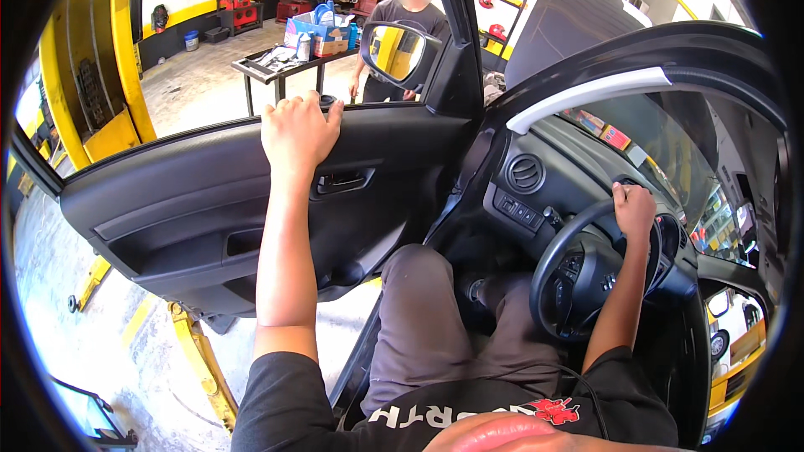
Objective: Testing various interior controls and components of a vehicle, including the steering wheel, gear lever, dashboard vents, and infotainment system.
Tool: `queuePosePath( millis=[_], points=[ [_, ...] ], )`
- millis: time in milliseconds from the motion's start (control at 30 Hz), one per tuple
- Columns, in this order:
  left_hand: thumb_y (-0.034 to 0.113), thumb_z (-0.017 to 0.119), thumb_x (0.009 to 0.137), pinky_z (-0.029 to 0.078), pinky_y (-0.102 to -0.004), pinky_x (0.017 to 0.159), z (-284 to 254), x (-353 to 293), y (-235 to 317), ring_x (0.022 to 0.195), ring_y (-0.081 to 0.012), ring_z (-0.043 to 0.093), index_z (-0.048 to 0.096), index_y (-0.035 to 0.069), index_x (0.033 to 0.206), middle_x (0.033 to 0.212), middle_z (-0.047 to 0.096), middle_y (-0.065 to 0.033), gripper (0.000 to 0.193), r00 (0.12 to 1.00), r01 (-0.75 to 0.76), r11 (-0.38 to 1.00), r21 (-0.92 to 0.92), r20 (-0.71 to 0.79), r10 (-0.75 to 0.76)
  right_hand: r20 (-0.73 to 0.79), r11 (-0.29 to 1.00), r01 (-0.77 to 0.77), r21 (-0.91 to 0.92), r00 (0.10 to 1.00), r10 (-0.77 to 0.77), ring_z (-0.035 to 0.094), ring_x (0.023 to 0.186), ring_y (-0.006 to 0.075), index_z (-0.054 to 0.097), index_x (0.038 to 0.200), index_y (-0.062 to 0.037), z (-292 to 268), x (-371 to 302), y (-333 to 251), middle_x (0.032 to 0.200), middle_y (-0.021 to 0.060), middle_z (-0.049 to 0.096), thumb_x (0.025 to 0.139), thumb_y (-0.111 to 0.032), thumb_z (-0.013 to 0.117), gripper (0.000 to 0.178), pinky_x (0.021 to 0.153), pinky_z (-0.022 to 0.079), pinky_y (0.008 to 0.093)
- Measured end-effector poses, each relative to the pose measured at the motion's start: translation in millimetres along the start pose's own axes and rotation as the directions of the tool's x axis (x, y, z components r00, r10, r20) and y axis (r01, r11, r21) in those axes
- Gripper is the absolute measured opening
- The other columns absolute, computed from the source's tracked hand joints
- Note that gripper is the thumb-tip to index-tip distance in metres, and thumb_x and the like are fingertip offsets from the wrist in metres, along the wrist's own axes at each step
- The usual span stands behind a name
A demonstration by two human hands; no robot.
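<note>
My left hand (300, 136) grips the top edge of the car door (193, 172), its fingers curled over the sill and the thumb to the right. The door stands swung outward, with its inner handle (344, 182) just right of my wrist. My right hand (634, 209) is closed round the upper rim of the black steering wheel (548, 272). A side mirror (400, 53) sits at the door's front corner. My legs (427, 318) are inside the car, below the dashboard; my feet are mostly hidden.
Beyond the door a person (406, 12) stands beside a work table (264, 75) with bottles and boxes. A yellow lift post (75, 59) rises at the left, and a yellow lift arm (201, 364) lies low beneath the door. The raised hood (578, 21) is ahead.
</note>
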State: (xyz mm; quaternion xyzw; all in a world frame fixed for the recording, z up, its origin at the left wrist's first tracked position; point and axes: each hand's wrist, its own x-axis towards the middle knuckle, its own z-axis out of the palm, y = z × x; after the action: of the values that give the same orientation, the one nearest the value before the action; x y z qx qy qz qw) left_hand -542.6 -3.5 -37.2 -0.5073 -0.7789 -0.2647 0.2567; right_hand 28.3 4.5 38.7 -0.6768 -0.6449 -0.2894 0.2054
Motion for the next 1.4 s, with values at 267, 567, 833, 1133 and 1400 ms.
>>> queuePosePath(
  millis=[267, 567, 833, 1133, 1400],
  points=[
    [0.058, 0.05, 0.102, 0.047, -0.0475, 0.099, -2, 2, 5, 0.104, -0.0289, 0.073, 0.072, 0.009, 0.106, 0.102, 0.077, -0.0131, 0.054, 1.0, 0.006, 1.0, -0.021, 0.025, -0.006, -0.001, 1.0, 0.007, 0.004, 1.0, -0.007, 0.067, 0.083, 0.0468, 0.074, 0.079, -0.0042, 1, 3, 1, 0.081, 0.0249, 0.069, 0.099, -0.041, 0.058, 0.045, 0.076, 0.052, 0.054],
    [0.059, 0.043, 0.104, 0.046, -0.0488, 0.101, -13, 3, 10, 0.11, -0.0305, 0.071, 0.071, 0.011, 0.12, 0.11, 0.077, -0.0147, 0.058, 0.99, 0.044, 0.998, 0.049, 0.13, -0.05, -0.011, 1.0, 0.009, -0.011, 1.0, -0.009, 0.069, 0.081, 0.0442, 0.077, 0.078, -0.0076, -2, 1, 0, 0.079, 0.0228, 0.07, 0.099, -0.043, 0.057, 0.045, 0.075, 0.053, 0.0533],
    [0.06, 0.046, 0.104, 0.047, -0.0478, 0.099, -4, 1, 3, 0.109, -0.0315, 0.071, 0.071, 0.012, 0.124, 0.109, 0.077, -0.0169, 0.057, 0.995, 0.045, 0.999, 0.025, 0.088, -0.047, 0.0, 1.0, 0.005, -0.01, 1.0, -0.005, 0.069, 0.079, 0.0446, 0.076, 0.075, -0.0081, 6, 2, -1, 0.077, 0.0226, 0.07, 0.099, -0.045, 0.058, 0.048, 0.073, 0.054, 0.0529],
    [0.061, 0.045, 0.102, 0.046, -0.0497, 0.104, -2, 7, 11, 0.112, -0.029, 0.071, 0.07, 0.013, 0.126, 0.113, 0.077, -0.0133, 0.059, 0.993, 0.045, 0.997, 0.068, 0.101, -0.052, -0.024, 1.0, -0.014, -0.027, 1.0, 0.014, 0.068, 0.082, 0.0452, 0.076, 0.08, -0.0071, 6, 0, 6, 0.08, 0.0217, 0.071, 0.101, -0.046, 0.054, 0.049, 0.075, 0.053, 0.0534],
    [0.062, 0.042, 0.103, 0.047, -0.0476, 0.103, -9, 4, 13, 0.114, -0.0303, 0.071, 0.07, 0.015, 0.131, 0.115, 0.077, -0.0155, 0.061, 0.988, 0.057, 0.996, 0.067, 0.143, -0.066, -0.013, 1.0, 0.002, -0.02, 1.0, -0.002, 0.068, 0.081, 0.0448, 0.076, 0.079, -0.0085, 6, -1, 12, 0.081, 0.0213, 0.071, 0.099, -0.046, 0.054, 0.047, 0.074, 0.053, 0.0535]
  ],
)
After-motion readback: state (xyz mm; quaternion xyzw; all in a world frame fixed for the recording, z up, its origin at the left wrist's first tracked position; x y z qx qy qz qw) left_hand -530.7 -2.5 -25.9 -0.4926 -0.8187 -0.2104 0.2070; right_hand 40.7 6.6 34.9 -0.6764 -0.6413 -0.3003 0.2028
